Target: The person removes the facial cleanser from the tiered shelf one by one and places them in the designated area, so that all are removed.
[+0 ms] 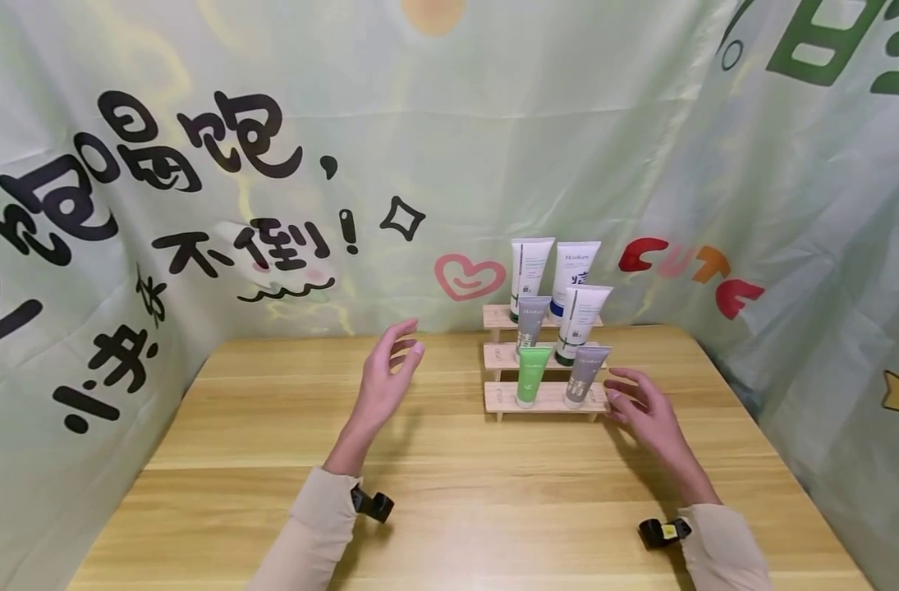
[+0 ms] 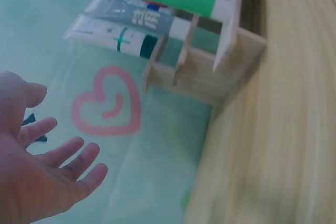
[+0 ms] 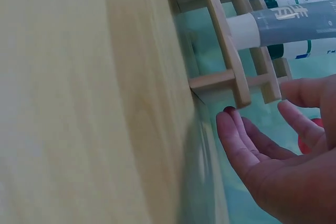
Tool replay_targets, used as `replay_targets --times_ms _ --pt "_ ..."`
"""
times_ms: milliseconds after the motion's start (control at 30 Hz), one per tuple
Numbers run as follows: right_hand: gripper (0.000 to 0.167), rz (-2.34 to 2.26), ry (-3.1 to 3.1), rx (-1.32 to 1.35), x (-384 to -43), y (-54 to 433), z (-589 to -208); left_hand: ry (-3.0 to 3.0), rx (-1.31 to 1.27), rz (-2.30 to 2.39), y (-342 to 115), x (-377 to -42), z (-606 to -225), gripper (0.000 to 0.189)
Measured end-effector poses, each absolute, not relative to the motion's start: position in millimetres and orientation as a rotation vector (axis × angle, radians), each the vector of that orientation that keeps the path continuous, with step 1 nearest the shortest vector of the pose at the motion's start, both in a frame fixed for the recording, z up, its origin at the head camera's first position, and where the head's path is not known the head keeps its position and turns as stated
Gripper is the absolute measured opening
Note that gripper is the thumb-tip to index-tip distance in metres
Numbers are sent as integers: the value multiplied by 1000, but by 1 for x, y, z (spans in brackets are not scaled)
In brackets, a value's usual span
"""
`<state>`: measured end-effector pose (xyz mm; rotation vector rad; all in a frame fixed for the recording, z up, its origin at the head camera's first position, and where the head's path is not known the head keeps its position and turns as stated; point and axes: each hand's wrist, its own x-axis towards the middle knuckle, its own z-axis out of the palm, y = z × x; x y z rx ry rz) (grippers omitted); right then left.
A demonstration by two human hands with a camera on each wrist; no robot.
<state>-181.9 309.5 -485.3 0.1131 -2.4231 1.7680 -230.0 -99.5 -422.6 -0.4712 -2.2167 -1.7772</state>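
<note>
A three-step wooden stand [image 1: 502, 400] holds several squeeze tubes, cap down. On the lowest step are a green tube [image 1: 534, 376] and a grey tube [image 1: 586, 376]. Another grey tube [image 1: 531, 324] and a white tube [image 1: 584, 316] occupy the middle step. Two more white tubes, one with a green cap [image 1: 530, 267] and one with a blue cap [image 1: 576, 263], are on top. My left hand [image 1: 390, 369] hovers left of the stand, fingers loosely bent, holding nothing. Beside the stand's right end is my right hand [image 3: 283, 166], fingers spread and slightly bent; whether it touches the wood I cannot tell.
The stand is on a wood-grain table [image 1: 449, 492], toward its back edge. A printed pale green cloth [image 1: 449, 164] with lettering and a pink heart [image 1: 470, 277] hangs behind and along the sides. Small black cameras [image 1: 373, 503] are strapped at both wrists.
</note>
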Motion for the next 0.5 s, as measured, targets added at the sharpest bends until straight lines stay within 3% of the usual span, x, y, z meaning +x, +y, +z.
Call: replay_targets --times_ms 500 --pt "54 1965 -2470 -14 -181 304 -492 -2062 -512 -2048 -46 -264 -404 39"
